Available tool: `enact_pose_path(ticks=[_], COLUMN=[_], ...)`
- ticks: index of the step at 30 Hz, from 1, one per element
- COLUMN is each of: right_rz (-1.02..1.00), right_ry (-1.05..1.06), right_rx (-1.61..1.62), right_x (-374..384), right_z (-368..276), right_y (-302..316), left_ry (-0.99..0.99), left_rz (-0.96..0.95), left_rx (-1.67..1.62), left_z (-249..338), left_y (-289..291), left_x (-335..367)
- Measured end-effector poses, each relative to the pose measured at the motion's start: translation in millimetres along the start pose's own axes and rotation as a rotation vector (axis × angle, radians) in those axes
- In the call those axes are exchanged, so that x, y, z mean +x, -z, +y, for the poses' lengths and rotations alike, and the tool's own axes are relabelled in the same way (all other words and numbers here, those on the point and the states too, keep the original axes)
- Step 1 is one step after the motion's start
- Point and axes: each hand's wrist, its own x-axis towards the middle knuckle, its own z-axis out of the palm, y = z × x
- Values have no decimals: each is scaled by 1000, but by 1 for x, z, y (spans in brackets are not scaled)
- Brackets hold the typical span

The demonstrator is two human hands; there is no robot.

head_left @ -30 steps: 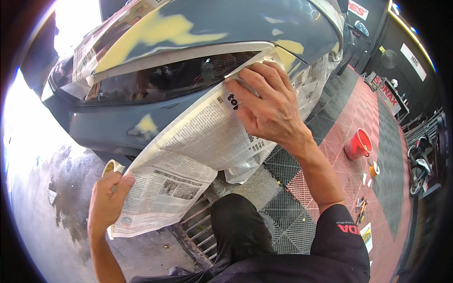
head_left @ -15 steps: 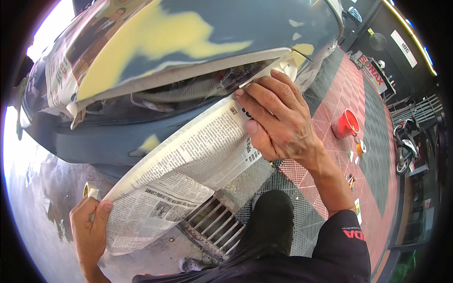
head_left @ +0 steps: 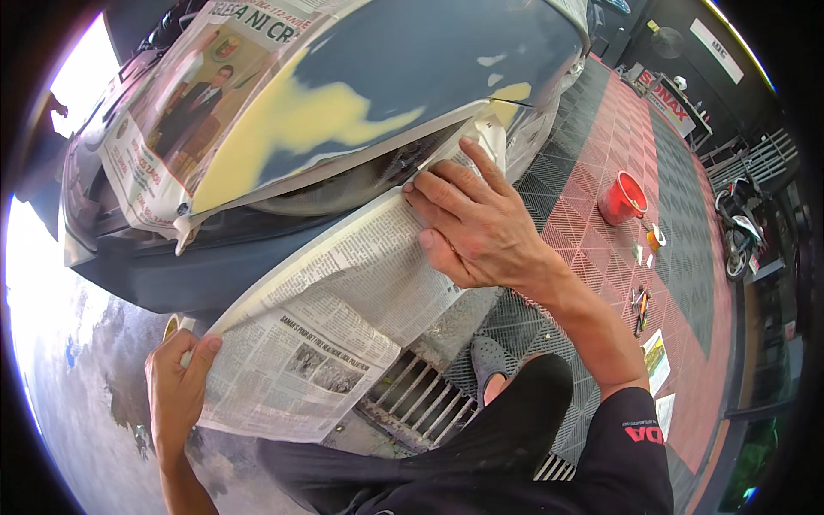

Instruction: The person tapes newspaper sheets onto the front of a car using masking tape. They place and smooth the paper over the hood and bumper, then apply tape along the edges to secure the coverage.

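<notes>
A sheet of newspaper [head_left: 339, 296] stretches slantwise between my hands, a strip of pale tape along its upper edge. My left hand [head_left: 178, 369] pinches its lower left corner, beside a roll of masking tape [head_left: 174, 326] partly hidden behind the fingers. With bent fingers, my right hand [head_left: 476, 225] grips the sheet's upper right end and presses it near the headlight's corner. Above lies the car's front panel [head_left: 412, 69], dull grey with yellow patches. The dark headlight [head_left: 335, 184] shows in the gap under its edge, above the grey bumper [head_left: 180, 279].
Another printed newspaper sheet [head_left: 197, 112] covers the car at upper left. A metal drain grate [head_left: 421, 399] lies beside my foot in a grey clog [head_left: 489, 365]. On the tiled floor to the right stand a red bucket [head_left: 622, 197] and a tape roll [head_left: 655, 237]. A motorcycle [head_left: 740, 227] stands farther off.
My view has shifted, showing more of the papered car at upper left. My right leg has swung outward and the clog shows. Both hands keep their hold on the newspaper.
</notes>
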Motion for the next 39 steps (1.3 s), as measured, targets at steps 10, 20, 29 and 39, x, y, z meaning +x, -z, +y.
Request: enact_pose_path(ticks=[10, 20, 29, 39], right_rz=[-42, -78, -116, -109], right_ry=[-86, -110, -77, -106], right_rx=[35, 23, 50, -26], right_x=[4, 5, 8, 7], right_z=[-22, -46, -50, -57], right_y=[5, 8, 13, 6], left_ry=[37, 37, -88, -164], left_rz=[-125, -35, 240, 267], left_rx=[-67, -294, -346, -221], left_z=[-15, -53, -54, -25], left_y=[17, 23, 13, 33], left_x=[3, 6, -26, -15])
